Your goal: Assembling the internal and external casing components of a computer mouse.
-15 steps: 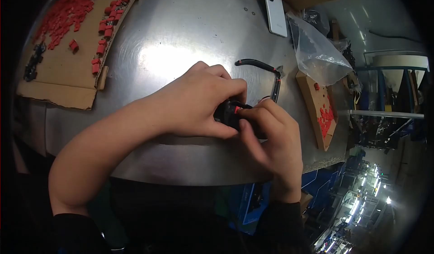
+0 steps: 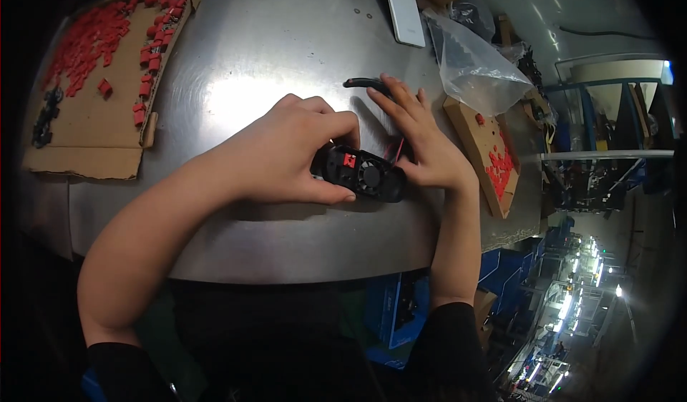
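Note:
My left hand [image 2: 293, 148] grips the left end of a black housing [image 2: 390, 186] between its thumb and curled fingers. A small round fan [image 2: 370, 177] sits in the housing's upper face, with a small red part [image 2: 350, 160] just left of it. Beyond the housing, my right hand [image 2: 426, 137] reaches over the black-handled pliers [image 2: 358, 82], its fingers stretched out and its palm down. One curved handle of the pliers sticks out past the fingertips; the hand hides the rest. Whether the fingers touch the pliers I cannot tell.
On the metal table [image 2: 272, 248], a cardboard tray [image 2: 89, 126] at left holds many red parts. A narrower cardboard box [image 2: 469, 144] at right holds more red pieces. A white phone [image 2: 404, 16] and a clear plastic bag [image 2: 479, 73] lie at the far right.
My right hand has left the red part on the housing and moved away over the pliers, its fingers straightening. The left hand still holds the housing, whose fan now shows. The whole view has shifted slightly.

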The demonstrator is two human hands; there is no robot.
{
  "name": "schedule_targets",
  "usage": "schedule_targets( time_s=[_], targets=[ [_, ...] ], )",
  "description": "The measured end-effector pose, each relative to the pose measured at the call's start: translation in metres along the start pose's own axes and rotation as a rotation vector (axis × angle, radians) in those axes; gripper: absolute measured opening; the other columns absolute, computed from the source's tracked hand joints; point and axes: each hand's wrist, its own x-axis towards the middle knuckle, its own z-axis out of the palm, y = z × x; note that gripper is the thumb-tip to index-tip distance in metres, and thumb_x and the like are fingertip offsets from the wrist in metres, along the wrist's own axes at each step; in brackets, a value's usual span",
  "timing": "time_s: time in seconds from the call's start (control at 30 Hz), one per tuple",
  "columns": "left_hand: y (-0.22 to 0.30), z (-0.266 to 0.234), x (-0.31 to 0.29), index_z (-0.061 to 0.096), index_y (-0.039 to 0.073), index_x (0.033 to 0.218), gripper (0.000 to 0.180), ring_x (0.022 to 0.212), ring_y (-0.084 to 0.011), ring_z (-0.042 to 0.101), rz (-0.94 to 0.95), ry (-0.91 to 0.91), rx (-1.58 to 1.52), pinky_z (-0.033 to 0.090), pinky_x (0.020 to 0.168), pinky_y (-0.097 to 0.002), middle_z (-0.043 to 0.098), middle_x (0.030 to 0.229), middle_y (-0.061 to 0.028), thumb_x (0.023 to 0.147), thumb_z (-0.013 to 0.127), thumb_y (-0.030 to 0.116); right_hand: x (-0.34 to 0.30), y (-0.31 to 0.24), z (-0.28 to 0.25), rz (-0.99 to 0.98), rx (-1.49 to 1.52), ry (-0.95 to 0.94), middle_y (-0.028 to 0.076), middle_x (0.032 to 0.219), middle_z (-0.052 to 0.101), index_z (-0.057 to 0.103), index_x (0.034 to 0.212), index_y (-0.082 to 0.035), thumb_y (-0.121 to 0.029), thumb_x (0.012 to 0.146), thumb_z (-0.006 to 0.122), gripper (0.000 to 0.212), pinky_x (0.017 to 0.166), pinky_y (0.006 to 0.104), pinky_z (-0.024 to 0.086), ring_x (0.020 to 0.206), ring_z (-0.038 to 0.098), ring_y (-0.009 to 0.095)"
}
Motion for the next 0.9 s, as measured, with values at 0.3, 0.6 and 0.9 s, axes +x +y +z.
schedule_targets(
  time_s=[0.3, 0.6, 0.9],
  targets=[
    [-0.001, -0.002, -0.001, 0.065, 0.009, 0.110, 0.053, 0.103, -0.0327, 0.068, 0.000, -0.019, -0.014, 0.051, 0.094, -0.0428, 0.072, 0.098, -0.0119, 0.074, 0.087, 0.042, -0.013, 0.013, -0.001, 0.372, 0.041, 0.453, 0.012, 0.120, 0.061, 0.054, 0.144, -0.004, -0.009, 0.079, 0.074, 0.068, 0.085, 0.0342, 0.055, 0.090, 0.068, 0.023],
    [-0.008, -0.001, -0.001, 0.065, 0.008, 0.106, 0.050, 0.097, -0.0322, 0.069, 0.029, -0.011, -0.074, 0.054, 0.088, -0.0419, 0.071, 0.093, -0.0127, 0.074, 0.089, 0.038, 0.020, -0.091, -0.022, -0.502, 1.553, 0.806, 0.005, 0.087, 0.048, 0.056, 0.124, -0.003, -0.077, 0.089, 0.051, 0.082, 0.054, 0.0286, 0.031, 0.063, 0.040, 0.013],
    [-0.007, 0.001, 0.001, 0.065, 0.005, 0.103, 0.048, 0.087, -0.0319, 0.069, 0.009, 0.008, -0.108, 0.056, 0.080, -0.0420, 0.069, 0.091, -0.0151, 0.073, 0.091, 0.032, 0.032, -0.099, 0.018, -0.481, 1.469, 0.776, 0.000, 0.073, 0.040, 0.052, 0.103, -0.011, -0.091, 0.085, 0.047, 0.082, 0.050, 0.0285, 0.029, 0.057, 0.033, 0.011]
  ],
)
